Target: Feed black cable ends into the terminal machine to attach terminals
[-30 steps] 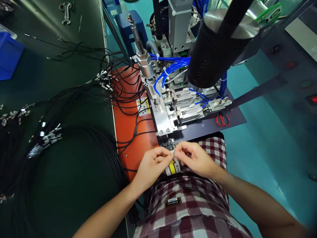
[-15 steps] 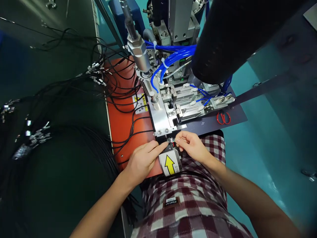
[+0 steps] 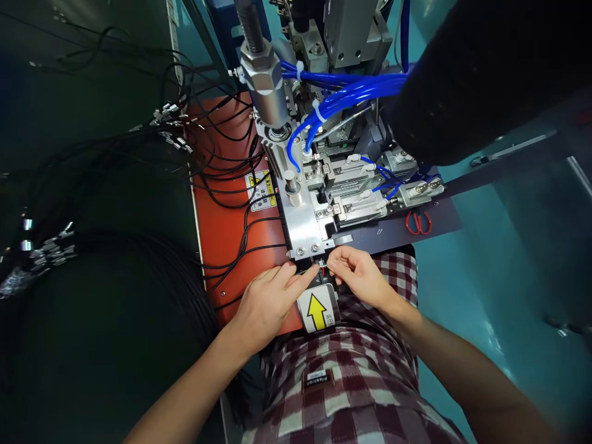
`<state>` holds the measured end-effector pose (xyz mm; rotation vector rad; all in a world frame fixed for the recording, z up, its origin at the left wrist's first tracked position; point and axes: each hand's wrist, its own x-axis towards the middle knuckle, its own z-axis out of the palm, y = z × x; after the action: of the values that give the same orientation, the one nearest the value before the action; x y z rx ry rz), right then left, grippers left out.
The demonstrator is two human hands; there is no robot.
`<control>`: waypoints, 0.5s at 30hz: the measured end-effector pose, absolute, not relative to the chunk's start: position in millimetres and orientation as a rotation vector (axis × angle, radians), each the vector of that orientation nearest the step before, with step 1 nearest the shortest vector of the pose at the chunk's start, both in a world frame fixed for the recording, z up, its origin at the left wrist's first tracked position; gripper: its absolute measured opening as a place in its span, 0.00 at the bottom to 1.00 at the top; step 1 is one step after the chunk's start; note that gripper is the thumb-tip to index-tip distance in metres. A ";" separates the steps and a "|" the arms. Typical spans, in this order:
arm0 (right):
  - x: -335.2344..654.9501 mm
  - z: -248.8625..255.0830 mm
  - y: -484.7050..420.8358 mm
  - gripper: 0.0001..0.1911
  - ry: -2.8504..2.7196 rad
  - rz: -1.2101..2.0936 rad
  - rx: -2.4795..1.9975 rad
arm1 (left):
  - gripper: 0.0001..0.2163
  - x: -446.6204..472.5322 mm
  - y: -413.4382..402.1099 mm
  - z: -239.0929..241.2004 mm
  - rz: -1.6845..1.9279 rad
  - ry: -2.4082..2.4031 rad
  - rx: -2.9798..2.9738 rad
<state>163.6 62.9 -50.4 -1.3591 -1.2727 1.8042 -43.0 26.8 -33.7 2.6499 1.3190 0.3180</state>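
Note:
My left hand point(image 3: 266, 302) rests on the orange plate point(image 3: 222, 234), its forefinger stretched toward a small black fixture point(image 3: 318, 271) at the front of the metal machine point(image 3: 319, 185). My right hand point(image 3: 358, 274) pinches a thin wire end with a small metal terminal at that same fixture, fingers closed. A white label with a yellow arrow point(image 3: 317, 309) sits just below the fixture, between my hands. What the left fingers press on is hidden.
Bundles of black cables with metal terminals point(image 3: 171, 132) trail over the dark green bench point(image 3: 92, 308) on the left. Blue air hoses point(image 3: 333, 98) loop over the machine. Red scissors point(image 3: 417, 222) lie on the dark plate at the right. A large black cylinder point(image 3: 485, 68) overhangs the top right.
Both hands moved up from over the arrow label to the fixture at the machine's front, uncovering the label. The view has shifted closer to the machine.

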 end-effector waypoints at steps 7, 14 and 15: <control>163.8 -51.3 64.8 0.12 -1.291 1.800 -1.375 | 0.20 -43.3 27.0 -35.9 0.330 1.316 2.645; 164.4 -52.5 64.3 0.12 -1.301 1.802 -1.372 | 0.19 -42.7 26.8 -37.0 0.328 1.329 2.634; 164.4 -52.9 64.2 0.12 -1.304 1.800 -1.370 | 0.20 -42.5 26.8 -36.8 0.325 1.330 2.629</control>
<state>164.4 64.2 -52.9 -1.3697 -1.3042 1.7997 -42.5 26.8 -36.8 2.6295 1.3302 0.3253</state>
